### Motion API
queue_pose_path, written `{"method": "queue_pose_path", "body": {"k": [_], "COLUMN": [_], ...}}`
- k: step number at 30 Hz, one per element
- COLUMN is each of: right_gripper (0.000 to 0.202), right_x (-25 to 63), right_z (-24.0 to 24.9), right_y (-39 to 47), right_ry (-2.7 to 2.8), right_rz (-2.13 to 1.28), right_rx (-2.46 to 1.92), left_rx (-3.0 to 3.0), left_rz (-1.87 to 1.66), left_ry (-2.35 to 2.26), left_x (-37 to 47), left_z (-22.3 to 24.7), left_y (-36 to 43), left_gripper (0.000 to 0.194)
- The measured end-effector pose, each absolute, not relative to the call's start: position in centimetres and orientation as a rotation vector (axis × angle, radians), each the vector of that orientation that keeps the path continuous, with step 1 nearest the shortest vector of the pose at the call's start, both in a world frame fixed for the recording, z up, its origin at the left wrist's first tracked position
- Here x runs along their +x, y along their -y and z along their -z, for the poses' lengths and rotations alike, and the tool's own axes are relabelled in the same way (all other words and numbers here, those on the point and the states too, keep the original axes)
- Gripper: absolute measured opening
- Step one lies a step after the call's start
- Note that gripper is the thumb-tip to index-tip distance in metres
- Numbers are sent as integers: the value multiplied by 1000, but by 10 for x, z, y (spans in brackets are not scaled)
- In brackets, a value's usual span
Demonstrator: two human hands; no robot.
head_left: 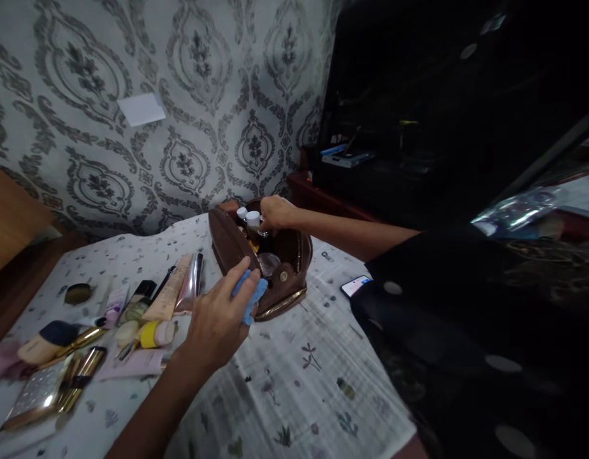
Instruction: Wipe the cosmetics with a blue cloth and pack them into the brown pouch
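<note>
A brown makeup bag (231, 234) with a gold zipper lies unzipped on the table near the wall. White-capped bottles (252, 220) and a round clear container (269, 263) show inside it. My right hand (277, 213) reaches over the bag's far side, fingers curled down beside the bottles; what they grip, if anything, is hidden. Closed round a crumpled blue cloth (254, 299), my left hand (222, 319) is at the bag's near left side. Cosmetics lie to its left, among them a beige tube (170, 290) and a yellow-banded jar (155, 334).
A white patterned tablecloth (294, 382) covers the table. Further left lie a glittery compact (39, 392), gold tubes (84, 376) and a dark-capped bottle (46, 342). A phone (356, 286) rests by the right edge, beside my black sleeve. Behind stands the patterned wall (189, 127).
</note>
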State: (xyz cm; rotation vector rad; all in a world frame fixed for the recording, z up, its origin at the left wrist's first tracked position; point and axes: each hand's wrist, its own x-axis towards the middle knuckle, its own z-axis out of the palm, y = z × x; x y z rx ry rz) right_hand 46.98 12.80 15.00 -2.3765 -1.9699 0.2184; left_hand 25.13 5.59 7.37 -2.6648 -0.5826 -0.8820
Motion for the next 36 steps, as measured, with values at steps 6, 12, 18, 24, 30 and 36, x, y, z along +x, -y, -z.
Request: {"method": "queue_pose_path", "body": {"k": [6,12,18,24,30,36], "right_gripper": [31,37,40,45,41,34], "right_x": [473,477,475,468,465,469], "right_z": [-143,-133,-137,-149,-154,-153], "right_y": [-135,-144,-138,-122,-120,-120], "right_ry": [1947,1845,1937,2033,2091,2161], "right_rz": [-219,-197,-179,-145,-159,-172], "right_rx": [-2362,-2379,-2353,-2354,-2369,-2319], "left_rx": [-2673,-2677,-2696,-2714,-2720,-2733], "left_rz": [857,845,813,764,744,720], "left_ry": [603,619,643,688,710,724], "left_x": [251,250,250,250,251,251], "left_z": [-74,-73,-75,-76,-77,-78], "left_y": [-55,-55,-53,-52,-52,-51], "left_gripper": [35,36,37,39,39,41]}}
